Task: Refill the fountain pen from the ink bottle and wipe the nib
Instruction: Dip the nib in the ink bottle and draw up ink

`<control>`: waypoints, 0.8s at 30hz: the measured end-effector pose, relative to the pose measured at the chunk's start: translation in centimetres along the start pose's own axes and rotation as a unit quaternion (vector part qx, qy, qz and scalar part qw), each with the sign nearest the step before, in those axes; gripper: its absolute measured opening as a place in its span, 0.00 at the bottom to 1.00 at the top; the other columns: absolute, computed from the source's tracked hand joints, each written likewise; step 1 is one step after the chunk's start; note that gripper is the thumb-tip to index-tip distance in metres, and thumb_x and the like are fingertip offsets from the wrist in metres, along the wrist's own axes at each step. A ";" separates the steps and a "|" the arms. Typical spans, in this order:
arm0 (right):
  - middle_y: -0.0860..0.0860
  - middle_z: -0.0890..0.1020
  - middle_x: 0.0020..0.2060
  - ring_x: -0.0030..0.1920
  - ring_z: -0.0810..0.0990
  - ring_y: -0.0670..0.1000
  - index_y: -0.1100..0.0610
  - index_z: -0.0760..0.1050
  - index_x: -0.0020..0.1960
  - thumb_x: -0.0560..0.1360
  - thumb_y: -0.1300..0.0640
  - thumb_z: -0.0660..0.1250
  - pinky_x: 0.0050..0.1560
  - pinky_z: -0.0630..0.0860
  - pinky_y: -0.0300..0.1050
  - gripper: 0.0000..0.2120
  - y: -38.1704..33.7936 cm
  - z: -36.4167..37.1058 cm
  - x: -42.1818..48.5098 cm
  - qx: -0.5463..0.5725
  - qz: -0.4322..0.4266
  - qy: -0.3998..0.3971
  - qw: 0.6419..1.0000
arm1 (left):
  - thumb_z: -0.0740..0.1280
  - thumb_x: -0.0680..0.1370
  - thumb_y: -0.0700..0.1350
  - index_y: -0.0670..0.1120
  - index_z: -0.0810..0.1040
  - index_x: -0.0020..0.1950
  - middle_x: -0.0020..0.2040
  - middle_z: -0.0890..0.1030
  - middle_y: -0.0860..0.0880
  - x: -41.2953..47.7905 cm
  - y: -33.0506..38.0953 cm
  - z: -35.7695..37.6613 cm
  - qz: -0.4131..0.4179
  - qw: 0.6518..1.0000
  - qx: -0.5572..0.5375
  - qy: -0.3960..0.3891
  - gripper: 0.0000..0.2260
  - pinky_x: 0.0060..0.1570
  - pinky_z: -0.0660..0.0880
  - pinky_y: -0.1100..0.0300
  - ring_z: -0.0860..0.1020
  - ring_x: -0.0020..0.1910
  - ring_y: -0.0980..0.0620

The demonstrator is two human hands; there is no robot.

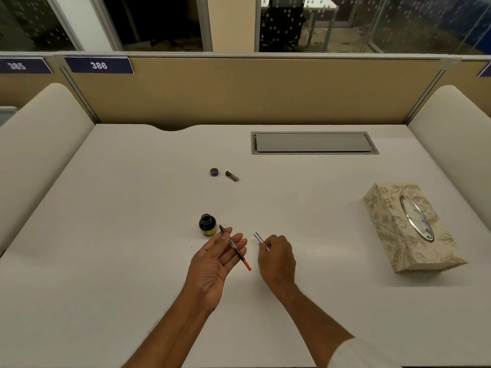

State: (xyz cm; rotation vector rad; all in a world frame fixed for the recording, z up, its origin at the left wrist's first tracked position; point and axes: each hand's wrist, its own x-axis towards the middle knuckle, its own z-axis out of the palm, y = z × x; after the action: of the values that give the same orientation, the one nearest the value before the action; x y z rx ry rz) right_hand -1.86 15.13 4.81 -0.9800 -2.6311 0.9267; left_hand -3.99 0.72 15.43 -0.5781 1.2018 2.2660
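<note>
An uncapped ink bottle [207, 224] stands on the white desk [132, 235], just left of my hands. My left hand [215, 264] lies palm up with the pen's inner section [236, 249] resting across its fingers; the dark nib end points toward the bottle and a red end sticks out toward me. My right hand [276, 257] is closed around the silvery pen barrel [259, 237], whose end pokes out toward the left hand. The two pen parts are apart. Farther back lie the bottle's cap [214, 171] and the pen cap [232, 176].
A patterned tissue box [406, 229] sits at the right of the desk. A grey cable hatch [313, 142] is set into the desk at the back. Padded side panels and a tan partition [252, 88] enclose the desk.
</note>
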 end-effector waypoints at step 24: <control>0.55 0.78 0.44 0.45 0.77 0.56 0.57 0.76 0.46 0.74 0.50 0.71 0.44 0.77 0.53 0.11 0.7 2.7 1.7 -0.077 -0.022 0.013 0.997 | 0.68 0.79 0.38 0.35 0.81 0.60 0.54 0.85 0.36 -0.2 0.0 -2.4 -0.016 1.000 0.017 0.014 0.12 0.52 0.83 0.50 0.85 0.53 0.39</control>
State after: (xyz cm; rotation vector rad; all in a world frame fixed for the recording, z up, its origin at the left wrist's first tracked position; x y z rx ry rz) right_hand -3.81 15.32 2.18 -0.9567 -2.7228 0.7045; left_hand -3.52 -1.39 14.29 -0.6134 1.2349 2.2138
